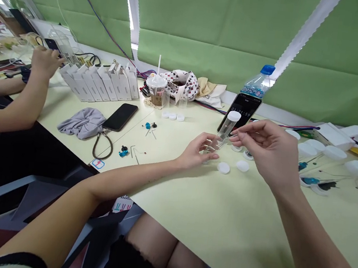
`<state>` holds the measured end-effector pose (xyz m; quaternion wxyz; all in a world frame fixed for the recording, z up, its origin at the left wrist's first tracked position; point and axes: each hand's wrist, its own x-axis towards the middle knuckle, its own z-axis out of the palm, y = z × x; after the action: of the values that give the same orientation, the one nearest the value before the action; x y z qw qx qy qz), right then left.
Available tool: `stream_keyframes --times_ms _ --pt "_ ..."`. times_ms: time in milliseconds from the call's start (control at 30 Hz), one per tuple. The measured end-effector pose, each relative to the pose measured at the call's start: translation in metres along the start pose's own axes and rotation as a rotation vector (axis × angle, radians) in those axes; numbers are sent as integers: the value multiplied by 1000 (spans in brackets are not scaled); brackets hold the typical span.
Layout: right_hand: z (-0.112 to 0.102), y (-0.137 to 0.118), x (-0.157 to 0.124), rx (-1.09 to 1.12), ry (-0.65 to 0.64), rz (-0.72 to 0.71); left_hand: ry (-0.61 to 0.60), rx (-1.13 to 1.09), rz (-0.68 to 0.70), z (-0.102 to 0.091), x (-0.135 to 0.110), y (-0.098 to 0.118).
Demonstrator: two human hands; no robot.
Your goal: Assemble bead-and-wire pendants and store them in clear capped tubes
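My left hand [198, 150] is curled round a clear plastic tube [210, 145] low over the table. My right hand [270, 149] pinches a thin metal rod [231, 136], perhaps a hex key, close to that tube's end. Behind my hands stands another clear tube with a white cap [234, 117]. Two loose white caps, a nearer cap [223, 168] and another cap [242, 166], lie flat just below my hands. Left of my left hand are small blue and black parts [124, 151] with an L-shaped hex key [134, 154] beside them. A similar blue part [147, 126] lies farther back.
A phone showing a timer [246, 103] leans on a water bottle [259, 82]. White-capped tubes [335, 153] fill the right side. At left are a dark phone [120, 117], a grey scrunchie [81, 122], white boxes [102, 83], an iced drink [156, 87] and a co-worker's arm [36, 99].
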<state>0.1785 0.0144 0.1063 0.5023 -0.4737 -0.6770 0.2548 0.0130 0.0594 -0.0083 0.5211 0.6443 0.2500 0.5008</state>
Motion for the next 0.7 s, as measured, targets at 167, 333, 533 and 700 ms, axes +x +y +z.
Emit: stream_keyframes --times_ms 167,333,533,700 --pt "9 8 -1 -69 -49 1 -23 10 21 1 -1 0" --pt "-1 3 2 -103 -9 -14 -16 -30 -1 -1 0 2" --pt "-12 29 8 -684 -350 163 17 -72 -2 -5 2 2" --pt "3 66 -3 -887 -796 144 24 -120 6 -6 2 2"
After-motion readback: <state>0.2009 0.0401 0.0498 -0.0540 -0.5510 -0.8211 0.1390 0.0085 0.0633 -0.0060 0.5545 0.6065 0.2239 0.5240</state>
